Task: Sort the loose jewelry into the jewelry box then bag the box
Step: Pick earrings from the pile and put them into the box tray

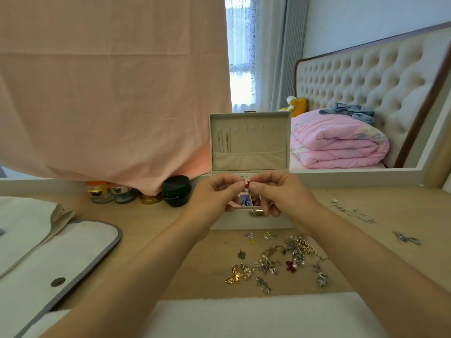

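Head view, from the left: a white bag [73, 252] with grey trim and a snap button lies flat on the wooden table [151, 228], and behind it small glass jars [100, 191] and a black jar [176, 190] stand under the hem of a hanging pink cloth [109, 93]. At the centre the left hand [214, 193] and right hand [275, 191] meet fingertip to fingertip, both pinching a small red piece [248, 184] between thumb and forefinger, the other fingers curled. They hold it above the compartments of the jewelry box [249, 147], which stands open on the table with its lid upright (two thin chains [224, 141] hang inside the lid's left side). In front of the box, near the table edge, the loose jewelry [280, 259] lies scattered: a gold bow [234, 275] on its left, a dark red bow [290, 266] in the middle, pearls and silver bits around them. Further right, a thin silver necklace [351, 211] and a silver charm [406, 238] lie well apart from the pile.
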`<state>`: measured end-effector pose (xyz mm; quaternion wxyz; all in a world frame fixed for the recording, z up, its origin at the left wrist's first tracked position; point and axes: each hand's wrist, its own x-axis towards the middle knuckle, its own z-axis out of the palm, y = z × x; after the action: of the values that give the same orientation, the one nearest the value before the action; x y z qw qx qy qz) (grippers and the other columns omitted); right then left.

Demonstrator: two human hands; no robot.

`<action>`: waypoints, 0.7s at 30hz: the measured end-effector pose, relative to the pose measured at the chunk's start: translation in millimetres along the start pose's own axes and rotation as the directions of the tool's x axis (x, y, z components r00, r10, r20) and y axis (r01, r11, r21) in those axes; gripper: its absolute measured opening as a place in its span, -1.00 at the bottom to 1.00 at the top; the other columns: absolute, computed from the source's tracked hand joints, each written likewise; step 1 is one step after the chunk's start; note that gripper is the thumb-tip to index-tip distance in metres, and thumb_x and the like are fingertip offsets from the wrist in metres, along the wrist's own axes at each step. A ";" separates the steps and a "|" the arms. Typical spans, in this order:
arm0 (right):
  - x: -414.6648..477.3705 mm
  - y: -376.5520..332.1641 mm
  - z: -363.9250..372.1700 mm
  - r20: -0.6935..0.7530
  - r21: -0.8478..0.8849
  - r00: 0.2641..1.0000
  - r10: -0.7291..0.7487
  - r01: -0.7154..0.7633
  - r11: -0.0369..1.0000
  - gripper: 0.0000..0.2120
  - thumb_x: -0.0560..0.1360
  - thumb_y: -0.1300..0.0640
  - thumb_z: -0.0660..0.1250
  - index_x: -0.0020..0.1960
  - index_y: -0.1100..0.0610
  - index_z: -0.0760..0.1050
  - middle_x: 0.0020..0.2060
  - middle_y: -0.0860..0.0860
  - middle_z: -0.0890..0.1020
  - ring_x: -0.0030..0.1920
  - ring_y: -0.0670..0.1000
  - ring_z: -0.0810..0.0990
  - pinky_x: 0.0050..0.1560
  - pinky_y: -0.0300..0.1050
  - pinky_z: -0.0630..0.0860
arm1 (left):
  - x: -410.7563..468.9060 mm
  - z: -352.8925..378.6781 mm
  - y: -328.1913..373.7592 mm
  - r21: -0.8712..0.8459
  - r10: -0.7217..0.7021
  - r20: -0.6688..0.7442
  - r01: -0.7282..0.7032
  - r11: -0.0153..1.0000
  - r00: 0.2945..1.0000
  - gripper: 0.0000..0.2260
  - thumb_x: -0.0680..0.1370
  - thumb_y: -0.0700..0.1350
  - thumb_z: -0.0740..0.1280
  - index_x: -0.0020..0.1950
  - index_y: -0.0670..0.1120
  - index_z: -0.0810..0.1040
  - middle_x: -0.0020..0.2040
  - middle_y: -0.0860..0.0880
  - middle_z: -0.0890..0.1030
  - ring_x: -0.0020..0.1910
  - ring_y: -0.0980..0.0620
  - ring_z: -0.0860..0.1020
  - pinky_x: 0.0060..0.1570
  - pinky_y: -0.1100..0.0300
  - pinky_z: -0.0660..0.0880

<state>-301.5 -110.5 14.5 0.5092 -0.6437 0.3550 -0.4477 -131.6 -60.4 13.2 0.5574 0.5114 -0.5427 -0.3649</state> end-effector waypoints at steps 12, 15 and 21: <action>10.7 -1.2 -10.2 -0.240 -0.101 0.959 -0.151 0.130 0.986 -0.83 0.50 0.17 0.49 0.06 -0.03 0.72 -0.29 -0.12 0.70 -0.49 -0.01 0.51 -0.47 -0.19 0.45 | 43.5 21.2 19.4 0.211 0.168 0.073 -0.180 0.961 0.983 -0.95 0.58 -0.11 0.42 -0.02 -0.01 0.68 -0.16 0.01 0.71 -0.23 0.15 0.64 -0.25 0.33 0.56; 12.9 2.3 -12.3 -0.286 -0.158 0.943 -0.167 0.126 0.979 -0.85 0.53 0.17 0.45 0.02 -0.05 0.71 -0.41 -0.20 0.66 -0.53 -0.06 0.49 -0.46 -0.26 0.45 | 45.3 14.7 18.2 0.183 0.128 0.179 -0.161 0.970 0.976 -0.91 0.59 -0.12 0.39 0.04 -0.01 0.68 -0.09 0.05 0.73 -0.19 0.14 0.65 -0.22 0.32 0.57; 21.5 12.3 -18.9 -0.288 -0.343 0.940 -0.184 0.078 0.936 -0.80 0.46 0.19 0.52 -0.08 -0.13 0.71 -0.22 -0.17 0.73 -0.49 -0.09 0.57 -0.35 -0.20 0.54 | 59.1 -9.1 4.4 0.565 0.215 0.141 -0.257 0.784 0.966 -0.85 0.61 -0.09 0.35 0.11 0.10 0.66 -0.01 0.20 0.66 -0.01 0.24 0.57 -0.01 0.29 0.49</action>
<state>-311.8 -139.3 8.7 0.3009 -0.6615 0.4567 -0.5131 -114.8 -114.8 32.2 0.3976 0.5715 -0.7064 -0.1278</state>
